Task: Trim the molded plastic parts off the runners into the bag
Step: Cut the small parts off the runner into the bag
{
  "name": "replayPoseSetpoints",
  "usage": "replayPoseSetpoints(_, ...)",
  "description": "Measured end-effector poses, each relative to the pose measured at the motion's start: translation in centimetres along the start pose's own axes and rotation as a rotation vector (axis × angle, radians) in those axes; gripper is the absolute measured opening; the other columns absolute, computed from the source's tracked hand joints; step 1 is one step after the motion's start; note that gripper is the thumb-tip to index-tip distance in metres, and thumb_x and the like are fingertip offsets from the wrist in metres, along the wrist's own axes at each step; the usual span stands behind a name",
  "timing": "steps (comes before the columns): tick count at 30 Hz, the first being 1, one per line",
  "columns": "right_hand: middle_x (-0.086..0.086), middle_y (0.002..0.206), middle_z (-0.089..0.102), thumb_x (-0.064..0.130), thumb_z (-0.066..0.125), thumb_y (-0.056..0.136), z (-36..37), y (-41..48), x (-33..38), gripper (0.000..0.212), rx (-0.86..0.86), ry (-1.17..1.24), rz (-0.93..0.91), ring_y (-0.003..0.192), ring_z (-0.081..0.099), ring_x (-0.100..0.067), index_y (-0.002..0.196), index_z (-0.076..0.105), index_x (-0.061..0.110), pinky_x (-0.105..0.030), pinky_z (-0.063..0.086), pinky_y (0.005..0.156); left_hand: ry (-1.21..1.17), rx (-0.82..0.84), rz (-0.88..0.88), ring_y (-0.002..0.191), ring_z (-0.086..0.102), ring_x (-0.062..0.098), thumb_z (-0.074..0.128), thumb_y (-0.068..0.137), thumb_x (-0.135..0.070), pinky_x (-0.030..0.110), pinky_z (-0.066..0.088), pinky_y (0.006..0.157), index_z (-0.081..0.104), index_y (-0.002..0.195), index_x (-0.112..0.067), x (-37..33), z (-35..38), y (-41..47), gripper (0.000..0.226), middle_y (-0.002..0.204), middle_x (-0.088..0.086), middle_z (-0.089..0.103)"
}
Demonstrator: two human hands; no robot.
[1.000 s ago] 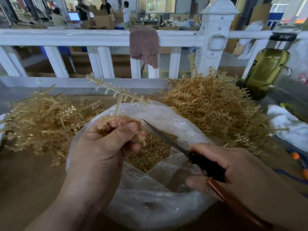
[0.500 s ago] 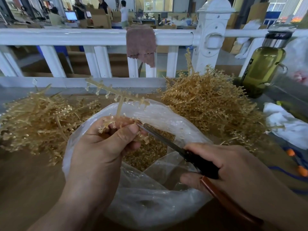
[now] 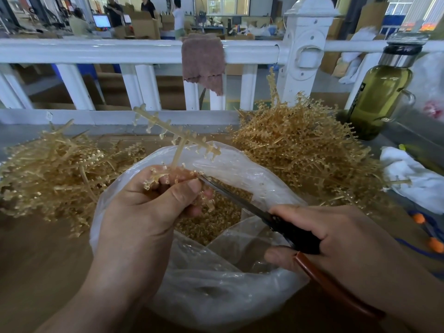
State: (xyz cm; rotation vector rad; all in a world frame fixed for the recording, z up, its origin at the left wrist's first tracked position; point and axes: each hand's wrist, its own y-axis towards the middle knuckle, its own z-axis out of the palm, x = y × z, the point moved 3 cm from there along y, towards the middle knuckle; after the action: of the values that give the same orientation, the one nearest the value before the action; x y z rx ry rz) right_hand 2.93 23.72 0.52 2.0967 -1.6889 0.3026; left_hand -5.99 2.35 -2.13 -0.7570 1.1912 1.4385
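Head view: my left hand (image 3: 144, 212) grips the pale amber plastic runner (image 3: 178, 152) above the clear plastic bag (image 3: 216, 292) so its small molded parts (image 3: 150, 182) fall in; my right hand (image 3: 348, 236) clasps black-handled scissors (image 3: 240, 200).

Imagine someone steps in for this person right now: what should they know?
Left hand: grips a runner over the open bag.
Right hand: grips scissors, blade tips at the runner beside the left fingers.
Done: many cut parts lie in the bag.
Left: this runner's upper bar carries small pieces; a left pile and a right pile of runners flank the bag.
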Motion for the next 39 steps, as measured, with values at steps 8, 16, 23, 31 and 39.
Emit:
replayPoseSetpoints(8, 0.018, 0.086, 0.071, 0.073, 0.055, 0.076, 0.01, 0.06, -0.24, 0.053, -0.025, 0.006, -0.036, 0.074, 0.065, 0.003, 0.115, 0.057, 0.037, -0.018, 0.048, 0.072, -0.007, 0.016, -0.001, 0.070, 0.072, 0.020, 0.082, 0.063, -0.029, 0.022, 0.054, 0.057, 0.077, 0.081, -0.017, 0.02, -0.11, 0.01, 0.022, 0.078, 0.013, 0.075)
replayPoseSetpoints(16, 0.019, 0.080, 0.070, 0.071, 0.053, 0.079, 0.09, -0.02, -0.17, 0.049, -0.028, 0.009, -0.020, 0.071, 0.064, 0.004, 0.106, 0.066, 0.032, -0.019, 0.048, 0.068, 0.019, 0.010, -0.002, 0.071, 0.072, 0.021, 0.082, 0.063, -0.030, 0.022, 0.054, 0.058, 0.078, 0.082, -0.016, 0.14, -0.31, 0.11, 0.024, 0.079, 0.014, 0.075)
replayPoseSetpoints(23, 0.019, 0.073, 0.064, 0.070, 0.049, 0.081, 0.21, 0.00, -0.03, 0.044, 0.006, -0.019, 0.002, 0.069, 0.061, 0.002, 0.095, 0.066, 0.033, -0.017, 0.046, 0.063, -0.008, -0.001, -0.030, 0.067, 0.072, 0.020, 0.084, 0.061, -0.010, 0.021, 0.053, 0.053, 0.077, 0.077, -0.014, 0.18, -0.16, 0.22, 0.018, 0.073, 0.013, 0.073)
replayPoseSetpoints(31, 0.018, 0.070, 0.063, 0.069, 0.048, 0.082, 0.38, 0.11, 0.03, 0.042, 0.009, -0.023, 0.003, 0.068, 0.060, 0.003, 0.092, 0.064, 0.032, -0.012, 0.042, 0.060, -0.033, 0.020, -0.060, 0.067, 0.070, 0.020, 0.083, 0.063, -0.003, 0.022, 0.053, 0.053, 0.073, 0.076, -0.012, -0.41, 0.07, -0.13, 0.018, 0.072, 0.012, 0.071)
replayPoseSetpoints(39, 0.020, 0.076, 0.066, 0.072, 0.052, 0.081, 0.48, 0.10, -0.07, 0.043, 0.008, 0.005, -0.004, 0.070, 0.061, 0.003, 0.099, 0.064, 0.035, -0.018, 0.047, 0.066, -0.085, 0.037, -0.124, 0.067, 0.070, 0.021, 0.075, 0.069, -0.010, 0.023, 0.052, 0.051, 0.075, 0.076, -0.013, -0.20, 0.17, -0.01, 0.007, 0.073, 0.013, 0.070)
